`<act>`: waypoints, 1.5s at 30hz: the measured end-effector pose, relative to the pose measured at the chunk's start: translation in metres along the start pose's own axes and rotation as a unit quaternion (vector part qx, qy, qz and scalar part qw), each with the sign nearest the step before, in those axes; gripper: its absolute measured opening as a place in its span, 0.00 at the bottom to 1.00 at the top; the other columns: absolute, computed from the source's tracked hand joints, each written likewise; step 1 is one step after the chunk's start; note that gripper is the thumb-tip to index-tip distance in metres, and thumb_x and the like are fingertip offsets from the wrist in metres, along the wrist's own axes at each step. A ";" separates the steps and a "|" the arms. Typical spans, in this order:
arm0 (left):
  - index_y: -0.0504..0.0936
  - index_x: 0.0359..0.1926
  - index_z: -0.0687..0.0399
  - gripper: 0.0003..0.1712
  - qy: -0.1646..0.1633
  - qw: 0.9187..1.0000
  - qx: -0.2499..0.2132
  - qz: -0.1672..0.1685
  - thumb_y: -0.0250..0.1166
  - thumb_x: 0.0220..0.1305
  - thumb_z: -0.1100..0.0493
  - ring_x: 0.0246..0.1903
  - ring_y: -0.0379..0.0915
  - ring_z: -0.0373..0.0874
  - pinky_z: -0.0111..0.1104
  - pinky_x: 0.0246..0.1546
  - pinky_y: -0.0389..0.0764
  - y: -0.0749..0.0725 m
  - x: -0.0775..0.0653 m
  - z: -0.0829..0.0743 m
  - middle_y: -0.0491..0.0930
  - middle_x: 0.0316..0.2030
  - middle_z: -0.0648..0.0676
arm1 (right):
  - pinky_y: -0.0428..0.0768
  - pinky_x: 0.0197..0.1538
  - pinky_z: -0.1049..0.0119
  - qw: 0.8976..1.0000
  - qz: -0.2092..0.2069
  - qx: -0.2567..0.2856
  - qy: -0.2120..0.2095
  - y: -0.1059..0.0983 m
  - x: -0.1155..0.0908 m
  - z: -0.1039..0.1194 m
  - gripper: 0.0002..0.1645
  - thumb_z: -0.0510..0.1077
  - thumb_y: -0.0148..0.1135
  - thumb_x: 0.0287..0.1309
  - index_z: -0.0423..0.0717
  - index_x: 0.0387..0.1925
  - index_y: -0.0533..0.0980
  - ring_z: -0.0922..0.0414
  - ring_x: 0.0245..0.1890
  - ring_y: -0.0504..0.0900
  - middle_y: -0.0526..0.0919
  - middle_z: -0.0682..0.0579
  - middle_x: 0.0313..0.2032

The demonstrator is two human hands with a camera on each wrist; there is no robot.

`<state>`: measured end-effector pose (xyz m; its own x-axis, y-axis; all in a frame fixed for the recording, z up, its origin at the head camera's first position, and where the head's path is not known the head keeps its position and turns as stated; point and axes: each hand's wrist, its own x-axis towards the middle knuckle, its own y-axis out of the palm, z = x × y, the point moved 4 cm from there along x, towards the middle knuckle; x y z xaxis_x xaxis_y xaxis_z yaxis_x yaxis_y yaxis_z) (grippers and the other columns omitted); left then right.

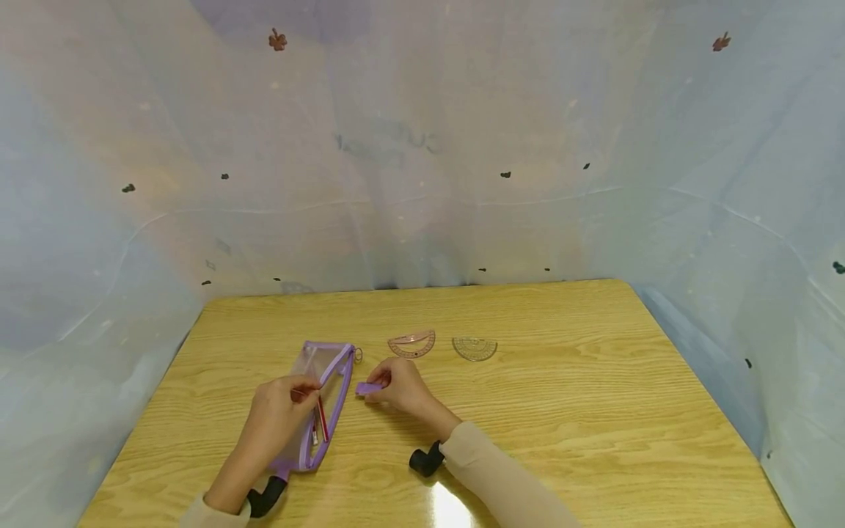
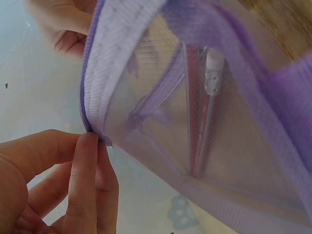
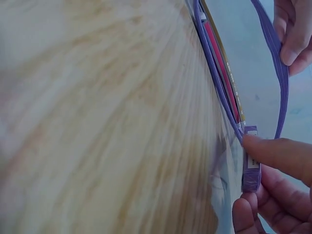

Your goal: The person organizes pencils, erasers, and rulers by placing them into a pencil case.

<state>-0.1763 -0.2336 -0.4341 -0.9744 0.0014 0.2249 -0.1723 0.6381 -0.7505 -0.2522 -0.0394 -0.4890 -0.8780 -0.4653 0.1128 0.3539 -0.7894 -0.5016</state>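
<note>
The left hand (image 1: 280, 407) is pinching the purple-trimmed edge of a see-through zip pencil case (image 1: 335, 396), fingertips closed together on it, and a white-eraser-tipped pencil (image 2: 213, 73) and a slim red stick (image 2: 192, 97) are lying inside, near those fingertips. The right hand (image 1: 404, 386) is gripping a small purple block (image 1: 368, 389) between thumb and fingers, right of the left fingers, while a pink protractor (image 1: 425, 350) and a clear protractor (image 1: 474, 352) are lying beyond the right fingers on the wood-grain table (image 1: 594, 411)
</note>
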 end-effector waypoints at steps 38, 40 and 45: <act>0.88 0.36 0.62 0.04 -0.001 1.000 -0.002 0.002 0.70 0.59 0.69 0.29 0.83 0.44 0.30 0.26 0.81 0.000 0.001 0.003 0.86 0.28 0.53 | 0.74 0.29 0.77 0.999 -0.015 -0.025 -0.017 0.028 0.011 0.022 0.10 0.32 0.79 0.44 0.38 0.30 0.85 0.66 0.25 0.72 0.79 0.53 0.27; 0.88 0.37 0.62 0.04 -0.005 1.000 -0.003 0.003 0.70 0.60 0.69 0.29 0.83 0.45 0.30 0.26 0.81 -0.001 0.001 0.002 0.86 0.29 0.53 | 0.73 0.29 0.77 0.999 -0.015 -0.027 -0.018 0.029 0.011 0.023 0.10 0.32 0.79 0.44 0.38 0.31 0.85 0.67 0.25 0.72 0.79 0.53 0.27; 0.88 0.37 0.63 0.04 -0.007 1.000 -0.007 0.003 0.70 0.60 0.69 0.29 0.83 0.45 0.30 0.26 0.81 -0.001 0.000 0.001 0.86 0.29 0.54 | 0.73 0.28 0.78 0.999 -0.013 -0.029 -0.018 0.031 0.011 0.024 0.11 0.33 0.79 0.45 0.37 0.32 0.85 0.69 0.24 0.70 0.81 0.52 0.28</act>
<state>-0.1768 -0.2353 -0.4341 -0.9773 -0.0052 0.2118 -0.1646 0.6483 -0.7434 -0.2434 -0.0789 -0.4828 -0.8741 -0.4599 0.1564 0.3113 -0.7775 -0.5464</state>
